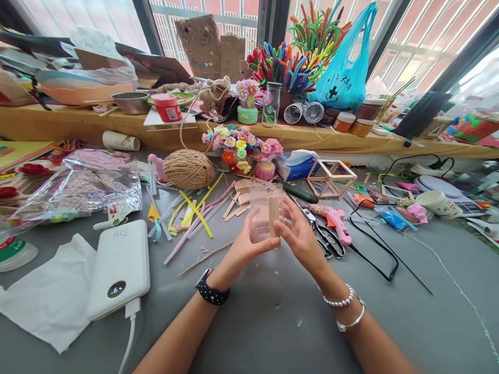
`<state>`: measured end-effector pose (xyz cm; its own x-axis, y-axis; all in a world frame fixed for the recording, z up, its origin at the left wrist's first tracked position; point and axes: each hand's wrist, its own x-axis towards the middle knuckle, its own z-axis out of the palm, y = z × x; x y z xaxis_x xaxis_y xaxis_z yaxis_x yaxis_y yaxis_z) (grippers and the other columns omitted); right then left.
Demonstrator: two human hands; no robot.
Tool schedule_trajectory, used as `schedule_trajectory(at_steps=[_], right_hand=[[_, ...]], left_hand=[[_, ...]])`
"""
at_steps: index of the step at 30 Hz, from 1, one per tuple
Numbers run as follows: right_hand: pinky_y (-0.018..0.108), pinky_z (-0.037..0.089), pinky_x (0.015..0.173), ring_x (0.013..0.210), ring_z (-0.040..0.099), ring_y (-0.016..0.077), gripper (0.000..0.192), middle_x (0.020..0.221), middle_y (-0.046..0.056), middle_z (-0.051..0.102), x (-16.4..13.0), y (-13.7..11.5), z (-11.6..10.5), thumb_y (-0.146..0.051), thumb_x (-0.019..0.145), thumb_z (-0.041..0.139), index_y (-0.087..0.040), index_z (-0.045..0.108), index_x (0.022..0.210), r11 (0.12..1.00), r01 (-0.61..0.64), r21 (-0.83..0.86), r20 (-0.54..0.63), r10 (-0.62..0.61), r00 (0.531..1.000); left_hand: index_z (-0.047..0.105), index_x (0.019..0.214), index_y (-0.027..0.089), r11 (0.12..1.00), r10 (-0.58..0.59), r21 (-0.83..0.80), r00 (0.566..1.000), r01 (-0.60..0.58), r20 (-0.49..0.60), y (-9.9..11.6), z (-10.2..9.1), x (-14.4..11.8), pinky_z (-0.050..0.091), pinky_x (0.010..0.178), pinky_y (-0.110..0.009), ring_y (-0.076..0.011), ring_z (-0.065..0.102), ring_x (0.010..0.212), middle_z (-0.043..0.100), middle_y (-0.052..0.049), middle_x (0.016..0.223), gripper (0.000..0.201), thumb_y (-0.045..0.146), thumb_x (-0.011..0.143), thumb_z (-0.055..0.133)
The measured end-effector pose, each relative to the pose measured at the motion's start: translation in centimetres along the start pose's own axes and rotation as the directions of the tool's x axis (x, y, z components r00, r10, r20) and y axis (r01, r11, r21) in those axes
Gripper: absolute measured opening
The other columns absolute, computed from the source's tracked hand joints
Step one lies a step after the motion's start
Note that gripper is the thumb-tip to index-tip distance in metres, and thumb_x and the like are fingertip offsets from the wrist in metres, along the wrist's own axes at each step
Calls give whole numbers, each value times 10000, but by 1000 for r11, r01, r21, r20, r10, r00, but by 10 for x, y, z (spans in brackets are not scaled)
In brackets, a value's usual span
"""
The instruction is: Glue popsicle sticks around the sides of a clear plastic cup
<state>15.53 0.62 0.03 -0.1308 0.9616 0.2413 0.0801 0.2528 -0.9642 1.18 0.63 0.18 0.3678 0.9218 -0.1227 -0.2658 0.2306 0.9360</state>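
Mid-frame, I see both hands clamped together on a clear, smooth cup (pixel 259 210): the left hand (pixel 242 254) grips its side, the right hand (pixel 302 236) holds flat, pale wooden sticks (pixel 274 215) against it. Loose sticks (pixel 244 197), rough twine (pixel 189 169), metal scissors (pixel 333 241) and a pink glue gun (pixel 338 223) crowd nearby.

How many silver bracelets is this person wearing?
2. Both are on the right wrist: the beaded one nearer the right hand, the smooth one just up the forearm. No others show.
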Motion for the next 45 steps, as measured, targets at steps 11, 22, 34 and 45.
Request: schedule_trajectory(at_steps=[11,22,34,45], right_hand=[[416,389,970,1156,478,240,682,1300,117,469,-11,0,-8,-411,730,625,-224,332,1317,985,-116,131,3,117,993],[400,425,935,1071,528,215,655,1255,94,490,-15,0,-6,-382,711,656,-254,344,1273,971,-123,203,-6,127,992],[380,425,934,1128,484,218,667,1252,96,483,-16,1,-6,-400,695,666,-248,350,1263,979,-116,168,-32,123,992],[407,421,949,1201,444,237,705,1315,99,461,-15,-7,-3,-511,713,594,-243,320,1305,933,-198,301,-8,210,978]], left_hand=[[298,1313,232,962,67,258,993,-90,94,-3,-2,-2,315,1000,-429,-292,381,1237,436,-115,1334,765,310,666,699],[333,1322,242,983,84,151,990,-101,115,2,2,-5,263,1035,-435,-308,316,1278,410,-91,1363,781,231,642,717],[290,1338,252,960,89,251,987,-121,136,-1,-3,-4,274,1029,-426,-299,335,1267,386,-101,1377,783,275,670,698],[132,1388,330,990,-75,137,954,36,289,1,-5,-10,380,960,-444,-300,427,1210,369,-83,1396,862,297,710,663]])
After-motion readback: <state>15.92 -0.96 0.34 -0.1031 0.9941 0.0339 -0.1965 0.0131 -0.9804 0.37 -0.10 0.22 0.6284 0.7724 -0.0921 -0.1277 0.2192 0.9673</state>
